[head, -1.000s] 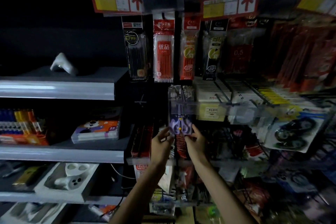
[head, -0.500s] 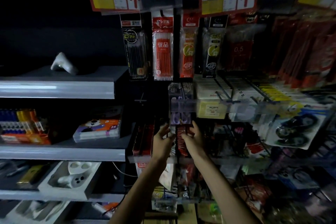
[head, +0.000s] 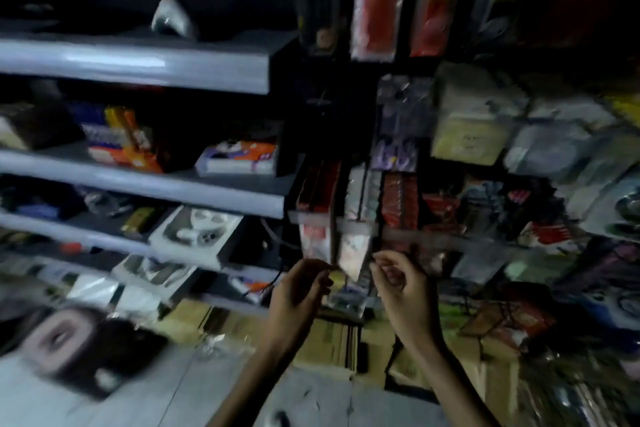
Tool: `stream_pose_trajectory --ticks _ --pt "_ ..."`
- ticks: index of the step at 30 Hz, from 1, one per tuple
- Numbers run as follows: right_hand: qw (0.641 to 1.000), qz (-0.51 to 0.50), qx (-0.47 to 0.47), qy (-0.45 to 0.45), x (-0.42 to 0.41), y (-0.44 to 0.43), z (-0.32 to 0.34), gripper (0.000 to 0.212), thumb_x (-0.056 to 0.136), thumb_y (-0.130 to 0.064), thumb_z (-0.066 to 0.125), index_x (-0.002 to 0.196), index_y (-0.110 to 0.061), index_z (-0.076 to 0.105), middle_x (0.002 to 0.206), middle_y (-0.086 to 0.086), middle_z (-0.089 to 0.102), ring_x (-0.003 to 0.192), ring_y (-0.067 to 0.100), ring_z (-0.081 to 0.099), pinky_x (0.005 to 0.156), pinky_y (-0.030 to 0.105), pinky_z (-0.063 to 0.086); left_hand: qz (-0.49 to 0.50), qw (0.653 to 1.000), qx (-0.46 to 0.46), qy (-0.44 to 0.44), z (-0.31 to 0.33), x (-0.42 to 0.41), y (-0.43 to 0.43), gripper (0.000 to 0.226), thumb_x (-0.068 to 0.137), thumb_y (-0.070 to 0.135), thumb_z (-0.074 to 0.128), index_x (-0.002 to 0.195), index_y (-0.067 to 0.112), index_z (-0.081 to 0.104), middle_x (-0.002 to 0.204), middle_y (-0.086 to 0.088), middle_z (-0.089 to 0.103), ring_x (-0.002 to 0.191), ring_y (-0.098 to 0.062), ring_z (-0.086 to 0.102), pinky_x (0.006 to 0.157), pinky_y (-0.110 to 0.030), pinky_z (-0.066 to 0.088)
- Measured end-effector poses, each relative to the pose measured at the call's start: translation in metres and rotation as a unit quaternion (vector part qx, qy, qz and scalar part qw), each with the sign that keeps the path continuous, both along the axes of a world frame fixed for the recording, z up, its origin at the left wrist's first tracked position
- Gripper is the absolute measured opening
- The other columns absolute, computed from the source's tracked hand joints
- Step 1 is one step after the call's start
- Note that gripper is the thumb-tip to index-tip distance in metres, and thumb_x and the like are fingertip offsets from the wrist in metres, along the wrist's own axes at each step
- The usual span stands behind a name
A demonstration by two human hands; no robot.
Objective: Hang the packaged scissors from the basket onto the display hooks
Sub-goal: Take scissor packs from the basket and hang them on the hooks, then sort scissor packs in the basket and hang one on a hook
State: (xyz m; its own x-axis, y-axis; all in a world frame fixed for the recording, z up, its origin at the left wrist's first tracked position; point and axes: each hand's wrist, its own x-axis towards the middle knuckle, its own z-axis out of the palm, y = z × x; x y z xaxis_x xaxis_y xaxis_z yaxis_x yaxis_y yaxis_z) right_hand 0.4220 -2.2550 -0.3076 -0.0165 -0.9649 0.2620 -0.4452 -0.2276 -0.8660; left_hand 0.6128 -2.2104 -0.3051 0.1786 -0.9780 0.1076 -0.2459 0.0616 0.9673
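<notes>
A clear pack of purple-handled scissors (head: 398,135) hangs on a display hook among other hanging packs, right of the shelves. Both my hands are well below it and apart from it. My left hand (head: 299,291) has loosely curled fingers and holds nothing. My right hand (head: 401,284) is also loosely curled and empty. The basket is not in view. The frame is blurred by head motion.
Grey shelves (head: 138,62) with boxed goods run along the left. Hanging packs of pens (head: 375,0) fill the top. A clear price rail (head: 346,224) crosses just above my hands. Cardboard boxes (head: 329,340) sit on the floor below.
Both hands let go of the scissors pack, which now hangs on the hook, and dropped down away from it. The view has tilted downward.
</notes>
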Motion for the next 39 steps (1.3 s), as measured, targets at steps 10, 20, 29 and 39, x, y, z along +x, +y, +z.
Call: stream_pose_trajectory --ticks 10,20,29,39 --pt "0.939 0.243 0.138 0.2 0.084 0.113 -0.11 0.046 0.104 -0.043 0.048 0.06 -0.036 0.04 0.057 -0.01 0.045 0.055 0.004 0.046 0.055 0.032 0.038 0.16 0.914 0.221 -0.299 -0.115 0.083 0.188 0.04 0.103 0.052 0.051 0.081 0.019 0.051 0.082 0.007 0.064 0.074 -0.013 0.061 0.066 -0.034 0.051" --pt "0.792 0.486 0.124 0.349 0.208 0.192 -0.127 0.032 0.109 -0.021 0.041 0.136 -0.025 0.058 0.139 -0.008 0.054 0.119 0.015 0.059 0.09 0.031 0.051 0.25 0.815 0.288 -0.436 -0.16 0.16 0.363 0.024 0.091 0.024 0.052 0.105 0.029 0.071 0.094 0.009 0.073 0.079 -0.021 0.07 0.065 -0.034 0.054" --pt "0.685 0.645 0.021 0.338 0.452 0.319 -0.11 0.03 0.101 -0.029 0.056 0.13 -0.03 0.062 0.131 -0.01 0.06 0.115 0.013 0.061 0.094 0.026 0.047 0.465 0.74 0.311 -0.373 -0.13 0.292 0.52 0.035 0.093 0.033 0.056 0.121 0.019 0.07 0.11 0.002 0.074 0.088 -0.025 0.073 0.065 -0.035 0.056" --pt "0.593 0.739 -0.081 0.309 0.653 0.445 -0.087 0.033 0.096 -0.036 0.06 0.129 -0.033 0.06 0.127 -0.012 0.062 0.112 0.012 0.063 0.091 0.033 0.052 0.527 0.694 0.359 -0.335 -0.101 0.432 0.652 0.044 0.092 0.039 0.045 0.124 0.017 0.067 0.103 0.0 0.073 0.085 -0.025 0.071 0.065 -0.038 0.058"
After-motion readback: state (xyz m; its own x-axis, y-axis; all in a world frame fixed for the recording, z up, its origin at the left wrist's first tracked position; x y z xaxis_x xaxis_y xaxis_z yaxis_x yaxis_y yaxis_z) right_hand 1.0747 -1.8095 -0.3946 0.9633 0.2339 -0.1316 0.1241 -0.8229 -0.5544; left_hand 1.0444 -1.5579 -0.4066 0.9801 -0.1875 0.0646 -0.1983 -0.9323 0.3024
